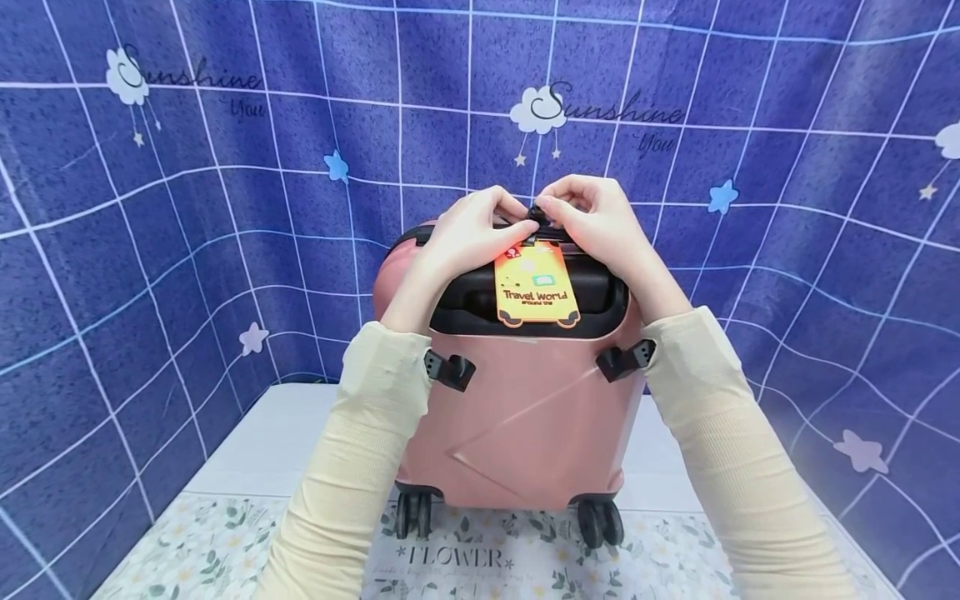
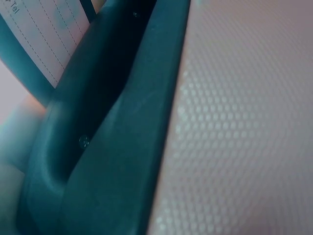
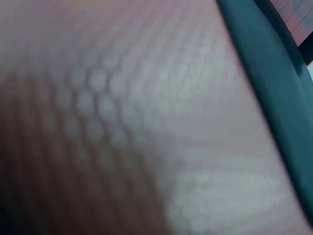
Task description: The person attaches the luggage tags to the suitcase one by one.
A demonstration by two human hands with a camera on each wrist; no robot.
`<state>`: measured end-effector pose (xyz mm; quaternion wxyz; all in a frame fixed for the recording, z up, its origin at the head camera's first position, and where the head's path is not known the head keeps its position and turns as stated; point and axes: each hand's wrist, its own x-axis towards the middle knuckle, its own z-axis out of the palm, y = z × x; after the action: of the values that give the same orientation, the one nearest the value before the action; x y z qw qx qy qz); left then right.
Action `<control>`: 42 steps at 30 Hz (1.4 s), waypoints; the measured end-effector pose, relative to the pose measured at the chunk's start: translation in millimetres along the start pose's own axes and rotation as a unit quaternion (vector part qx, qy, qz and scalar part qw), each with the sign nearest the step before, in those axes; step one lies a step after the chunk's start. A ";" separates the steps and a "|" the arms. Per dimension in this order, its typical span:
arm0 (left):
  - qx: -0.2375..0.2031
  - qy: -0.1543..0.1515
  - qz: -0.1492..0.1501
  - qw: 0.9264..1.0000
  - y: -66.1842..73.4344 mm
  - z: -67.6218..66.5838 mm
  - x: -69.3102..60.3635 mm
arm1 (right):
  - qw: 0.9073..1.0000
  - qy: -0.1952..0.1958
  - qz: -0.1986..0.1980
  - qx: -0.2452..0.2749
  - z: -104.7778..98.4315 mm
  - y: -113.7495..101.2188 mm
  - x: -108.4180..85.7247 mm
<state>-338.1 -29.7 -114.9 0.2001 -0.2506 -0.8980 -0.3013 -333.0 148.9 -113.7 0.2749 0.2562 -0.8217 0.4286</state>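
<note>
Head view: the pink suitcase [image 1: 517, 417] stands upright, its near wheels [image 1: 600, 523] resting on the floral mat [image 1: 480, 575], just inside that mat's far edge, which probably keeps its top within easy reach of both arms. At the top, the left hand [image 1: 476, 232] and right hand [image 1: 596, 218] come in from opposite sides and pinch a thin black strap [image 1: 535, 214] between thumbs and fingers. Such a small, flexible piece seems to call for fingertip grips, one perhaps steadying it while the other works. Whether the strap loops round the handle is hidden by the fingers. From it the luggage tag [image 1: 536, 283] hangs against the black recess [image 1: 468, 302], its printed yellow face outward, likely because its own weight lets it drop flat.

The tag is a thin, suitcase-shaped card with rounded corners; the left wrist view catches its reverse, ruled with dashed lines and marked "Tel". The recess is smooth, dark moulded plastic with a screw set into it. The shell looks hard, with a fine dimpled texture and a raised angular crease; the right wrist view blurs much of it.
</note>
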 end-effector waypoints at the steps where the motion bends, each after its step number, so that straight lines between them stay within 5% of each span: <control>1: 0.002 0.000 -0.001 1.000 0.3 -0.6 -0.3 | 1.000 -0.001 0.003 0.001 0.2 -0.1 0.4; 19: 0.000 -0.004 -0.004 1.000 2.1 -2.0 -4.3 | 0.999 -0.008 0.022 -0.049 0.7 -1.6 -1.0; 31: -0.002 -0.008 0.000 1.000 2.6 -1.6 -4.8 | 0.995 -0.055 0.027 -0.078 0.2 -1.1 -1.3; 42: -0.001 0.000 0.003 1.000 2.9 -1.5 -3.5 | 0.997 -0.041 0.014 -0.067 -0.6 -0.9 -0.7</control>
<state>-333.4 -29.8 -114.3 0.2005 -0.2534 -0.8970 -0.3018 -331.7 149.1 -113.3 0.2511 0.2436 -0.8625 0.3657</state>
